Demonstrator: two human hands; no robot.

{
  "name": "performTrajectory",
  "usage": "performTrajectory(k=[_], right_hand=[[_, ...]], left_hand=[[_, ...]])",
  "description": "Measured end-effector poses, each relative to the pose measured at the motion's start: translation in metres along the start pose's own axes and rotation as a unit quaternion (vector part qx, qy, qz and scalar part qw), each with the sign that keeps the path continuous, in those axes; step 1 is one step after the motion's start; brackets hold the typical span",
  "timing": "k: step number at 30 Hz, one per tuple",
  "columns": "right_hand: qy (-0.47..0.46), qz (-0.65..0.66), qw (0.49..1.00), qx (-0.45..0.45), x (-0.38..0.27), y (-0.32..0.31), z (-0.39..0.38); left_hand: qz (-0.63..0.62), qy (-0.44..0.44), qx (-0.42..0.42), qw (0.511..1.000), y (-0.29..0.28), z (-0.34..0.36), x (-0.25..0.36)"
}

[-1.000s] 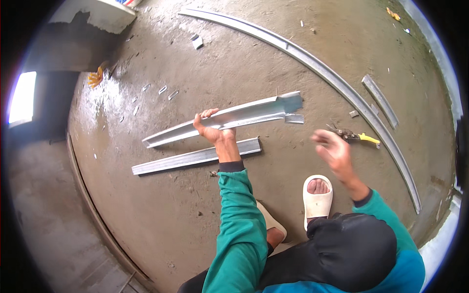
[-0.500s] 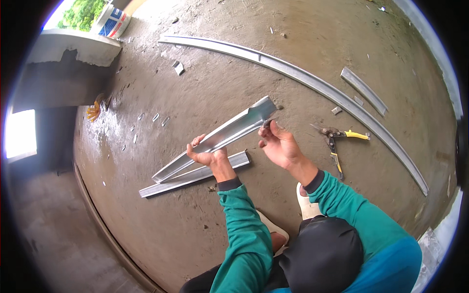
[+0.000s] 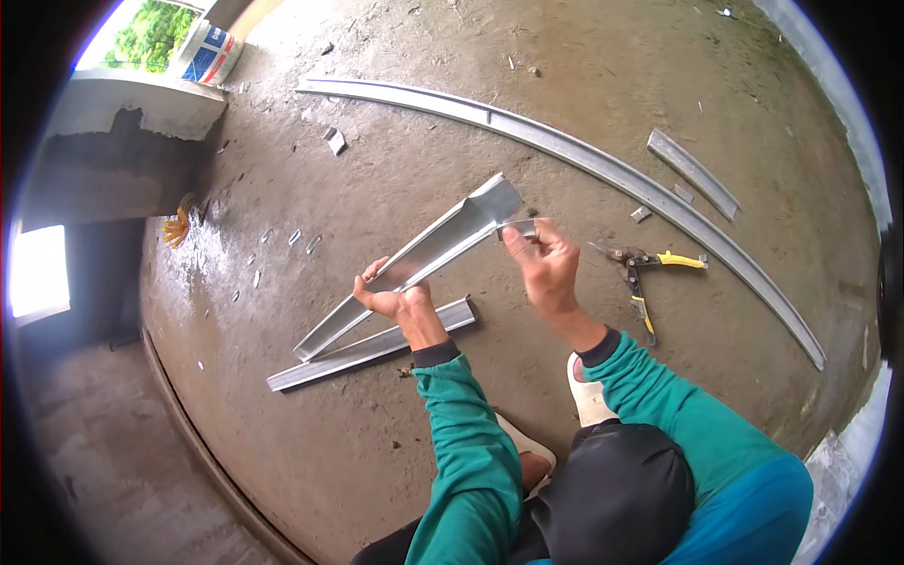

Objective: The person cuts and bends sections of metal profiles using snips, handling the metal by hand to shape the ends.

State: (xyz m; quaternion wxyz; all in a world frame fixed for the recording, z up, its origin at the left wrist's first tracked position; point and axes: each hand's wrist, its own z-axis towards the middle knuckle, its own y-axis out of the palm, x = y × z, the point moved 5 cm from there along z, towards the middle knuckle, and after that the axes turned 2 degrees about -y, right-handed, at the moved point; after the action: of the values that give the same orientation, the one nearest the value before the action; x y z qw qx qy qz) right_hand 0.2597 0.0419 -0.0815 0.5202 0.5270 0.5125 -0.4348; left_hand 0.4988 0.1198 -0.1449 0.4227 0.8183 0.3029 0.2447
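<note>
I hold a long silver metal channel [image 3: 428, 254] slanted above the concrete floor. My left hand [image 3: 388, 297] grips it near its middle. My right hand [image 3: 541, 264] pinches a bent tab at its upper right end. A second, flat metal channel [image 3: 367, 347] lies on the floor just below the held one. Yellow-handled tin snips [image 3: 645, 273] lie on the floor to the right of my right hand. Both sleeves are teal.
A long curved metal track [image 3: 603, 169] crosses the floor beyond my hands, with a short metal strip [image 3: 692, 172] past it. Small metal offcuts [image 3: 334, 139] are scattered at the left. A white sandal [image 3: 589, 400] shows under my right arm. A concrete ledge [image 3: 122, 113] stands at the upper left.
My right hand came from the tin snips side to the channel's right end and took hold of its tab. The channel has tilted up steeper.
</note>
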Motion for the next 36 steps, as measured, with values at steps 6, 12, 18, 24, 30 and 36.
performTrajectory(k=[6, 12, 18, 24, 30, 36], right_hand=[[0.109, 0.446, 0.865, -0.203, 0.04, 0.011, 0.02], [0.182, 0.538, 0.801, -0.191, 0.041, 0.027, 0.017], [0.016, 0.066, 0.996, 0.058, -0.009, 0.006, 0.013], [0.121, 0.213, 0.969, 0.008, 0.005, 0.013, 0.022], [0.197, 0.575, 0.784, -0.125, 0.034, 0.034, 0.036], [-0.093, -0.048, 0.985, 0.135, -0.025, 0.012, 0.024]], left_hand=[[0.019, -0.017, 0.01, 1.0, 0.001, -0.008, -0.008], [0.044, -0.006, 0.017, 0.999, 0.007, -0.007, -0.007], [0.077, 0.059, 0.069, 0.993, 0.007, 0.003, -0.017], [0.077, 0.045, 0.036, 0.995, 0.015, 0.005, -0.007], [0.035, 0.013, 0.039, 0.999, 0.01, 0.009, -0.015], [0.112, 0.091, 0.065, 0.987, 0.017, 0.011, -0.017]])
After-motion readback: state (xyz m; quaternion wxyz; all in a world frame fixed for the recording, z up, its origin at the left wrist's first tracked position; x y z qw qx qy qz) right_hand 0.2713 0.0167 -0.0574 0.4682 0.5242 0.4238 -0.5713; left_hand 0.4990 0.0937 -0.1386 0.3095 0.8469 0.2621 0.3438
